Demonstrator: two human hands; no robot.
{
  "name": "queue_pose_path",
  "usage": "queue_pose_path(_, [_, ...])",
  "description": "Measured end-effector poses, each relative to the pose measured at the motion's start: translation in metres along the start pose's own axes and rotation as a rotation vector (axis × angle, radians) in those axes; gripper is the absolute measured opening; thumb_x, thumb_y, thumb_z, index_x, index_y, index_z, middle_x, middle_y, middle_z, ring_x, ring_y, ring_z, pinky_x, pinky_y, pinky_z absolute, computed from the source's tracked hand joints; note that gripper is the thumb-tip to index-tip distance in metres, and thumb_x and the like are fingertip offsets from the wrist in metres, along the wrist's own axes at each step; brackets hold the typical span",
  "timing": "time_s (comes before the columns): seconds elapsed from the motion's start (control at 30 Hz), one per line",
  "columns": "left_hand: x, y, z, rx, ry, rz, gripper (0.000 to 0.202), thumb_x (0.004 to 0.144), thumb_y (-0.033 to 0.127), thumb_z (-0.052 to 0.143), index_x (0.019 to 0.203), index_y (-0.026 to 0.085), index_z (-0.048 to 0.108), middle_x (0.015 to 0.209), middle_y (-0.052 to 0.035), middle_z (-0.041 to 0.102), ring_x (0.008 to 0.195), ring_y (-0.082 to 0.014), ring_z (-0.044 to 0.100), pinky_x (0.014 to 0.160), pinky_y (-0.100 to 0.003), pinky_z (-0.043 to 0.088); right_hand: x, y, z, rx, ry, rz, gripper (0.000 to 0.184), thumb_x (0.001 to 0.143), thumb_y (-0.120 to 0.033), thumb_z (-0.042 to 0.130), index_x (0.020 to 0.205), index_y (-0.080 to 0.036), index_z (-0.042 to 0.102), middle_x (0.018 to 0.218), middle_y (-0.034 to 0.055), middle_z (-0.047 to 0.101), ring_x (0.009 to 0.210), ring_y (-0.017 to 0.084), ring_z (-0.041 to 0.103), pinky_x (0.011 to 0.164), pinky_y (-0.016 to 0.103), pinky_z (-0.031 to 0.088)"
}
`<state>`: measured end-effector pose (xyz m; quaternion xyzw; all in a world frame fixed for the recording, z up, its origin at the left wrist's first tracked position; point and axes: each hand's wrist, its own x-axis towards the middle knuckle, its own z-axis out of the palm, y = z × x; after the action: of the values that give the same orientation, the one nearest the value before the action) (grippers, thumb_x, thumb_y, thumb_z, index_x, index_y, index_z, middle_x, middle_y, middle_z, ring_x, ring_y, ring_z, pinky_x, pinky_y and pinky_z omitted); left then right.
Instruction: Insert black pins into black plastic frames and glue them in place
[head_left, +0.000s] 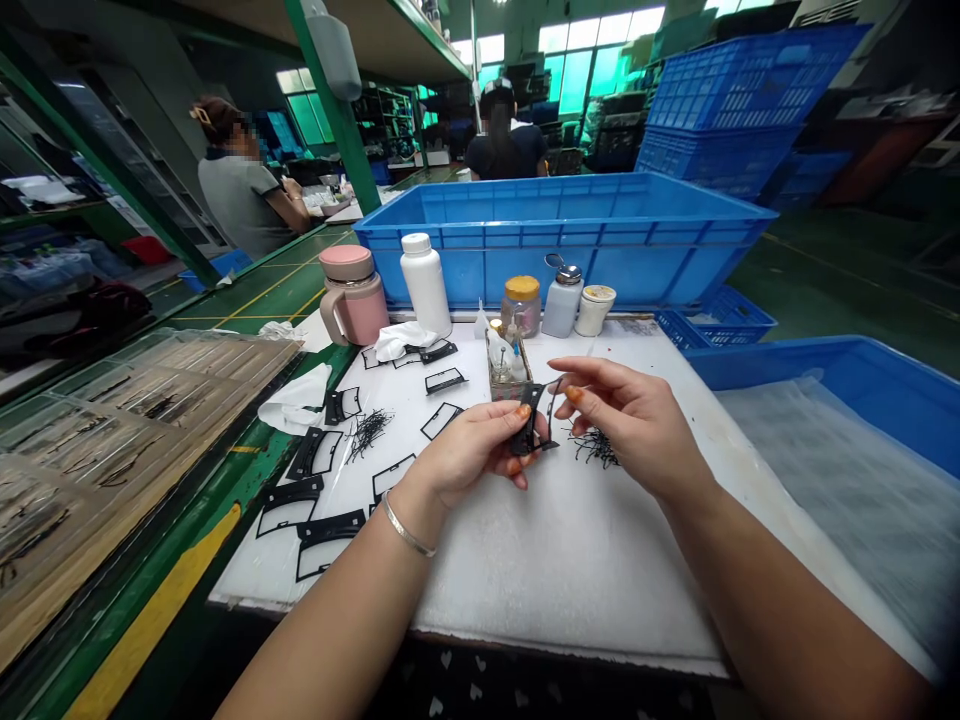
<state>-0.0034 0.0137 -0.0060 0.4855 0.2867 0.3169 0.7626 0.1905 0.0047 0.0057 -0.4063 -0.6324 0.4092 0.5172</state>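
Note:
My left hand [480,440] is closed around a small black plastic frame [534,425], holding it tilted above the white work board [540,570]. At the frame's upper right edge, my right hand [626,415] pinches a thin black strip [556,386] between thumb and forefinger. How far the strip touches the frame is too small to tell. A pile of thin black strips [596,448] lies below my right hand, partly covered by it. Another strip pile [369,432] is on the left. Several similar black frames [330,535] lie around that side of the board.
A pink mug [354,300], a white bottle [425,285], jars and a small tray of bottles [508,365] stand along the back. Behind them is a large blue crate [562,245]. A lined blue bin [840,450] is at right, a divided tray [135,420] at left. Two people sit farther off.

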Motion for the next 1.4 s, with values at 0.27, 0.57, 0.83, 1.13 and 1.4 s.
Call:
queue_pose_path(0.27, [-0.001, 0.000, -0.001, -0.050, -0.163, -0.054, 0.044, 0.090, 0.044, 0.058, 0.110, 0.007, 0.069, 0.058, 0.0006, 0.048, 0.046, -0.0059, 0.040, 0.050, -0.022, 0.053, 0.001, -0.003, -0.004, -0.117, 0.010, -0.092, 0.013, 0.085, -0.029, 0.072, 0.085, -0.015, 0.073, 0.085, 0.0040, 0.065, 0.075, 0.013, 0.058, 0.061, 0.020, 0.046])
queue_pose_path(0.57, [-0.002, 0.006, 0.005, 0.030, 0.251, 0.142, 0.056, 0.091, 0.056, 0.053, 0.118, 0.008, 0.066, 0.124, -0.0215, 0.064, 0.095, -0.0257, 0.070, 0.063, -0.026, 0.058, 0.004, 0.000, -0.007, 0.035, 0.096, 0.139, 0.025, 0.078, -0.034, 0.077, 0.074, -0.012, 0.066, 0.059, 0.0001, 0.055, 0.052, 0.009, 0.049, 0.048, 0.017, 0.038])
queue_pose_path(0.83, [-0.002, 0.005, 0.008, 0.288, 0.244, 0.185, 0.039, 0.078, 0.029, 0.077, 0.112, 0.012, 0.071, 0.106, -0.0109, 0.072, 0.091, -0.0165, 0.064, 0.069, -0.018, 0.051, 0.004, 0.005, -0.004, 0.180, 0.114, 0.246, 0.025, 0.071, -0.032, 0.078, 0.065, -0.013, 0.061, 0.055, -0.0009, 0.052, 0.047, 0.008, 0.046, 0.044, 0.017, 0.034])
queue_pose_path(1.13, [0.000, 0.003, 0.007, 0.331, 0.260, 0.174, 0.029, 0.080, 0.031, 0.073, 0.103, 0.013, 0.075, 0.092, -0.0087, 0.073, 0.081, -0.0140, 0.063, 0.066, -0.019, 0.048, 0.004, 0.007, -0.001, 0.183, 0.119, 0.275, 0.027, 0.070, -0.032, 0.077, 0.064, -0.013, 0.059, 0.054, -0.0010, 0.050, 0.045, 0.008, 0.044, 0.043, 0.017, 0.032])
queue_pose_path(1.4, [0.001, 0.000, 0.005, 0.295, 0.257, 0.206, 0.027, 0.081, 0.033, 0.073, 0.099, 0.013, 0.076, 0.089, -0.0090, 0.074, 0.081, -0.0152, 0.064, 0.066, -0.020, 0.048, 0.003, 0.008, -0.002, 0.198, 0.087, 0.264, 0.030, 0.071, -0.035, 0.079, 0.064, -0.013, 0.060, 0.056, -0.0006, 0.051, 0.046, 0.008, 0.045, 0.043, 0.017, 0.033])
